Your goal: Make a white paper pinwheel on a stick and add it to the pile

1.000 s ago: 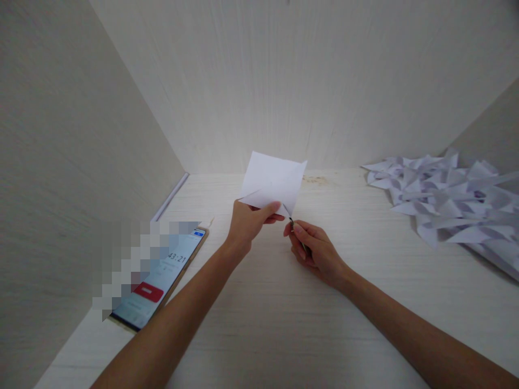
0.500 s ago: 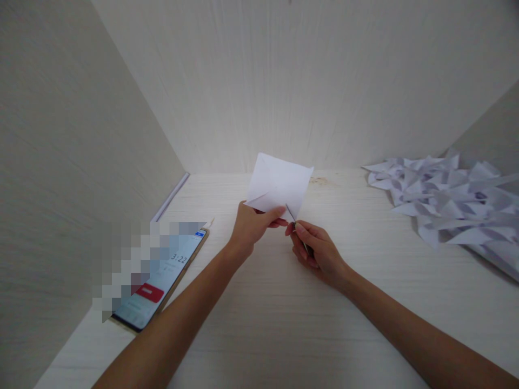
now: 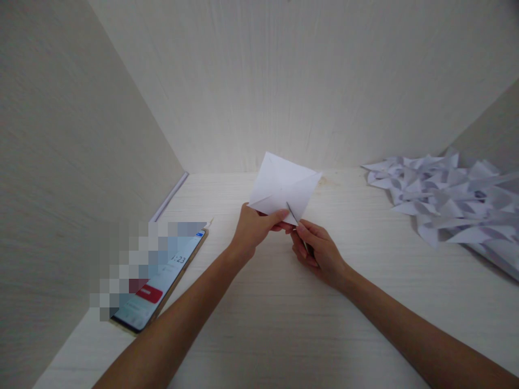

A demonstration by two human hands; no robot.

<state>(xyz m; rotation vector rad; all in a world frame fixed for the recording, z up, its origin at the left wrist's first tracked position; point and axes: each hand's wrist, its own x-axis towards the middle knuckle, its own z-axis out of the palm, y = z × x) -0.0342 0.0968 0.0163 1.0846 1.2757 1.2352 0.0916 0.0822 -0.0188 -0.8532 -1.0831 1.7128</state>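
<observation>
My left hand (image 3: 257, 229) pinches a square sheet of white paper (image 3: 284, 181) at its near edge, thumb on top and fingers beneath. Lines run inward from the paper's corners, and the left one looks like a slit. My right hand (image 3: 316, 246) is closed around a pair of scissors (image 3: 293, 213), whose handles are mostly hidden by the fingers. One thin dark blade lies over the paper at its near corner, pointing toward the middle; the other blade is out of sight.
A heap of folded white paper pinwheels (image 3: 450, 194) lies at the right of the white table (image 3: 259, 324). On the left rests a phone (image 3: 162, 286) with a lit screen, partly blurred out. Pale walls enclose the back and sides.
The paper has shifted slightly right and turned a little, so the scissor blade now lies along its near corner. A line at its right corner shows more clearly. Both hands stay nearly in place.
</observation>
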